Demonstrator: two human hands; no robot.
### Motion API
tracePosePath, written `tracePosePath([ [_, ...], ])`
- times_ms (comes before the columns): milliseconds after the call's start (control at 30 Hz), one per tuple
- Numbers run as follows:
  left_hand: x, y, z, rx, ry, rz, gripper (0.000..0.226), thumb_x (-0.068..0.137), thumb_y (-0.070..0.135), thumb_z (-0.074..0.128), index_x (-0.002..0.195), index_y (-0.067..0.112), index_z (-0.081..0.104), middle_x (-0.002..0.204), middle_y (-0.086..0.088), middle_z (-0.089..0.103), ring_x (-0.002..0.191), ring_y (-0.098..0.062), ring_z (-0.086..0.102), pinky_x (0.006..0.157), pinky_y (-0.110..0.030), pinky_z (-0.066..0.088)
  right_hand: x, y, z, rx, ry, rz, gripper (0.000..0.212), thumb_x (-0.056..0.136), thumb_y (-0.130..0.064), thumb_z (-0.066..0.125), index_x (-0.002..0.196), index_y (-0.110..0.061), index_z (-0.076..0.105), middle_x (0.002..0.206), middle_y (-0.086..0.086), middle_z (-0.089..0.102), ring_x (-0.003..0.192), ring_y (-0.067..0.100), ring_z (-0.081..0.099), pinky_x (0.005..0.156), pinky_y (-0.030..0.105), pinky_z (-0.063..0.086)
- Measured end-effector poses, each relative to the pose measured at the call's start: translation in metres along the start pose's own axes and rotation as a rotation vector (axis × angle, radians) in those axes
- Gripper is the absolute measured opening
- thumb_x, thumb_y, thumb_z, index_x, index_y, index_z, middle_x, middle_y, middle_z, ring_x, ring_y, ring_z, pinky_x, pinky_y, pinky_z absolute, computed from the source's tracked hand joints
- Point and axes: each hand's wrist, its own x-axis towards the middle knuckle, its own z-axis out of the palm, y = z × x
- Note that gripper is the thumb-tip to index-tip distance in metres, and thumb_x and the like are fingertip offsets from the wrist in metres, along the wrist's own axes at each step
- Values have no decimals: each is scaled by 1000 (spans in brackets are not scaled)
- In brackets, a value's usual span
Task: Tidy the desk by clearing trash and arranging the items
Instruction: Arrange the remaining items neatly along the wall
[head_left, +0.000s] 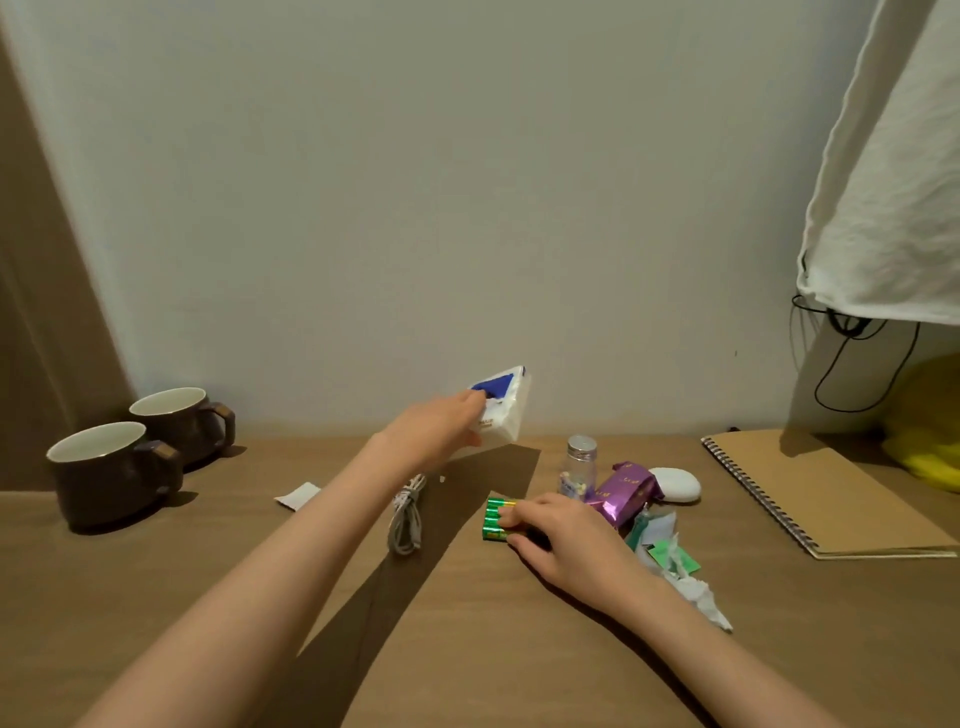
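My left hand (435, 432) grips a white tissue pack with a blue patch (505, 410), tilted and held just above the desk near the wall. My right hand (563, 540) rests on a pack of green batteries (493, 518) lying on the wooden desk (208, 597), fingers curled over it. Right of that hand sit a purple foil wrapper (626, 491), a small clear bottle with a silver cap (578, 467), a white oval object (675, 484), and crumpled paper with green scraps (675, 564).
Two dark brown mugs (111, 475) (182, 421) stand at the left by the wall. A coiled grey cable (406, 517) and a small paper scrap (297, 494) lie mid-desk. A spiral notebook (821, 493) lies right, with a yellow object (930, 426) and hanging white cloth (883, 182) beyond.
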Motion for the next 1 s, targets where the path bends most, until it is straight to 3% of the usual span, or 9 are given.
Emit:
tracePosePath([
  [133, 24, 11, 15, 41, -70, -44, 33, 92, 29, 51, 117, 9, 43, 123, -11, 55, 107, -31, 55, 80, -38, 44, 2, 4, 1, 31, -2, 3, 26, 90, -37, 57, 115, -31, 63, 121, -6, 64, 107, 7, 58, 90, 21, 48],
  [267, 35, 15, 33, 31, -102, -87, 30, 92, 28, 48, 115, 10, 42, 119, -13, 59, 103, -32, 56, 77, -39, 44, 3, 6, 1, 48, -8, 9, 28, 91, -39, 56, 117, -32, 62, 122, -7, 63, 108, 5, 57, 92, 24, 49],
  [467, 29, 9, 52, -53, -17, -95, 20, 96, 27, 42, 108, 11, 43, 107, -12, 64, 83, -26, 52, 66, -33, 38, 4, 10, 3, 72, 11, 5, 27, 89, -38, 58, 114, -30, 65, 118, -5, 65, 104, 7, 59, 88, 27, 51],
  [600, 24, 0, 63, -45, 67, -106, 26, 96, 32, 43, 116, 17, 48, 114, -6, 63, 99, -25, 57, 70, -32, 40, 4, 10, 4, 78, 26, 8, 26, 88, -38, 59, 113, -31, 66, 118, -5, 65, 104, 7, 59, 88, 26, 51],
  [733, 21, 0, 66, -49, 110, -144, 30, 95, 36, 45, 119, 18, 50, 117, -5, 62, 103, -24, 58, 79, -36, 49, 4, 9, 4, 70, 17, 11, 27, 89, -39, 59, 114, -32, 64, 119, -7, 64, 106, 5, 57, 90, 25, 50],
  [900, 12, -8, 63, -164, 154, -136, 34, 96, 37, 43, 127, 26, 49, 130, 2, 57, 114, -20, 54, 83, -34, 45, 4, 9, 4, 66, 4, 16, 27, 89, -38, 59, 114, -32, 64, 120, -8, 64, 107, 4, 57, 90, 23, 50],
  [1000, -7, -20, 54, -244, 247, -206, 29, 96, 28, 44, 124, 26, 53, 128, 3, 57, 115, -20, 52, 83, -34, 44, 3, 8, 2, 62, -10, 10, 28, 89, -37, 59, 116, -31, 63, 120, -8, 64, 108, 4, 57, 92, 23, 49],
])
